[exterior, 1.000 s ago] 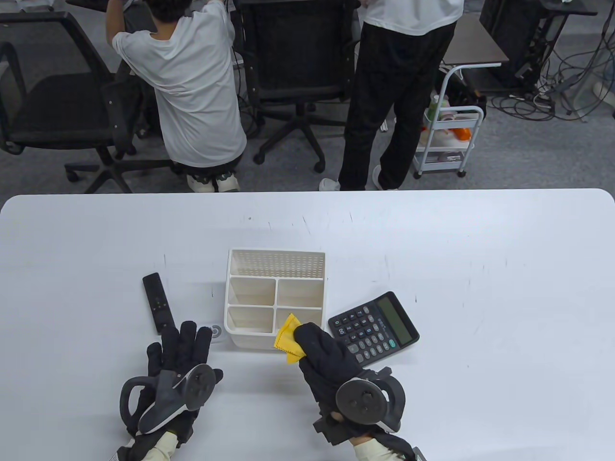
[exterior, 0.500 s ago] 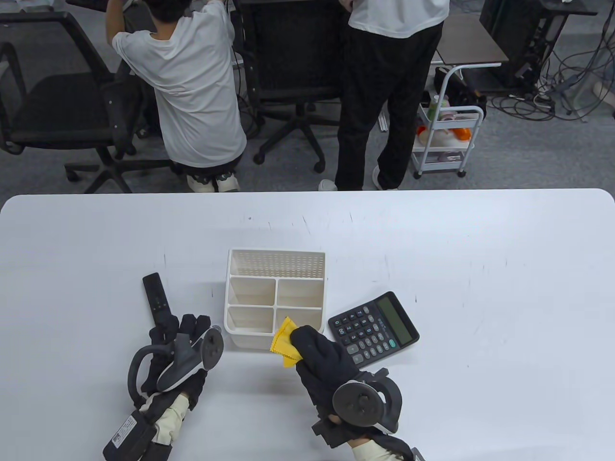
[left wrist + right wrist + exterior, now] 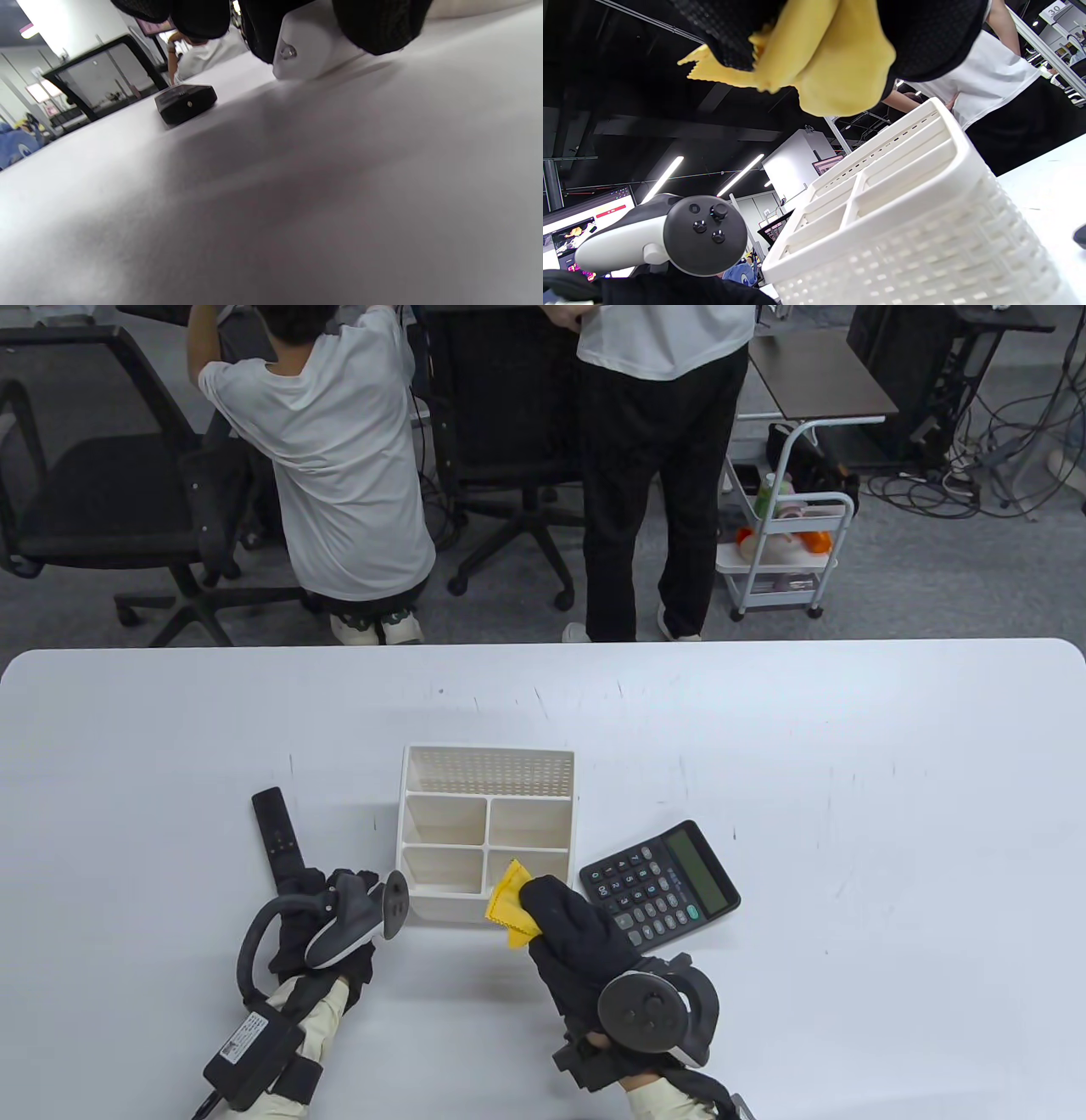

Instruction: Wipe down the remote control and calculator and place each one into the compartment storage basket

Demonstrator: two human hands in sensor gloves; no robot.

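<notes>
Our right hand [image 3: 564, 920] pinches the cloth [image 3: 507, 903] over the basket [image 3: 405, 823], our left hand [image 3: 318, 912], grip unclear, meets the remote [image 3: 278, 836] lying flat on the surface [image 3: 848, 814]; a shallow hold might slip.

The desk [image 3: 848, 780] is matt white and smooth, marked with fine dark scuffs. The storage basket [image 3: 488, 768] just ahead of the right hand [image 3: 577, 937] looks like cream plastic with perforated walls, and that hand's knitted black glove pinches a soft yellow cloth [image 3: 507, 899]. The remote control [image 3: 278, 836] and calculator [image 3: 657, 882] are black plastic.
</notes>
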